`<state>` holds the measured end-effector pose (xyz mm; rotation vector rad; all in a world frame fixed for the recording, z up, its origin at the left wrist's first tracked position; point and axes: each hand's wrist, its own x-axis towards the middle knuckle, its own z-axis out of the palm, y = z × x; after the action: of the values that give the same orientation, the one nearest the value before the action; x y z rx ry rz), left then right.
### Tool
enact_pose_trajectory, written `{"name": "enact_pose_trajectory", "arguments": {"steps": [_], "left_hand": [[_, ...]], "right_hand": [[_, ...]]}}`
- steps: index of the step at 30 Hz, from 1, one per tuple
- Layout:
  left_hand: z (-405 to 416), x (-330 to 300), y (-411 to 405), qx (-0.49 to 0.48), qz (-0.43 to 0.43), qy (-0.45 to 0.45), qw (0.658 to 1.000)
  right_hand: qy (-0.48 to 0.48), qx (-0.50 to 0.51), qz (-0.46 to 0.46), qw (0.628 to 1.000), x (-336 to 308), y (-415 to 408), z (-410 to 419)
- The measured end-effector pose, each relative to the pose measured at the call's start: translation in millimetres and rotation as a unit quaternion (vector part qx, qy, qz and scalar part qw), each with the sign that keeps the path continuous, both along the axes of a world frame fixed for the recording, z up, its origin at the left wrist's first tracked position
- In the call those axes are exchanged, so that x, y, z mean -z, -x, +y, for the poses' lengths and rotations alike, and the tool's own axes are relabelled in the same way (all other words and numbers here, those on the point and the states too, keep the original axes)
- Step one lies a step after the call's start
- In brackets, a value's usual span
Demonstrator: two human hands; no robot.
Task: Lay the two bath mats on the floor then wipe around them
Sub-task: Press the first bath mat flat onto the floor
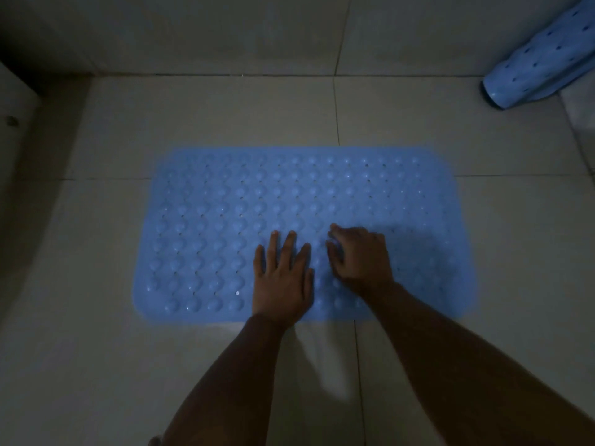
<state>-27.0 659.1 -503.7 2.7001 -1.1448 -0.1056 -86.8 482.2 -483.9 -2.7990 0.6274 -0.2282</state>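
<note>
Both hands [318, 268] on bumpy blue mat [225, 220]

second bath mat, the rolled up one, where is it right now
In the head view the rolled bath mat leans in the far right corner against the wall, apart from the flat bath mat that both hands rest on.

This looks like a home bathroom in dim light. The floor [418, 123] has large pale tiles that meet a tiled wall [193, 33], and a blue bath mat [225, 204] with bumps and small holes lies flat on it. A second mat [541, 59] stands rolled in the corner.
</note>
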Motion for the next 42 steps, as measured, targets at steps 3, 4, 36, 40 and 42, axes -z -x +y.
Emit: {"name": "enact_pose_trajectory", "arguments": {"steps": [3, 4, 36, 40, 42], "left_hand": [[-4, 6, 6, 0.027, 0.022, -0.025, 0.999], [-7, 8, 6, 0.035, 0.023, -0.033, 0.999], [70, -39, -69, -0.076, 0.024, 0.013, 0.997], [96, -34, -77, -0.103, -0.008, 0.007, 0.995], [104, -29, -78, -0.108, -0.010, 0.003, 0.994]], "right_hand": [[0.002, 0.028, 0.005, 1.000, -16, -6, -16], [-0.001, 0.040, 0.001, 0.999, -18, -7, -21], [-0.076, -0.054, -0.031, 0.995, -23, -57, 67], [-0.077, -0.070, 0.086, 0.991, 14, -59, 142], [-0.055, -0.057, 0.108, 0.991, 26, -58, 163]]}}
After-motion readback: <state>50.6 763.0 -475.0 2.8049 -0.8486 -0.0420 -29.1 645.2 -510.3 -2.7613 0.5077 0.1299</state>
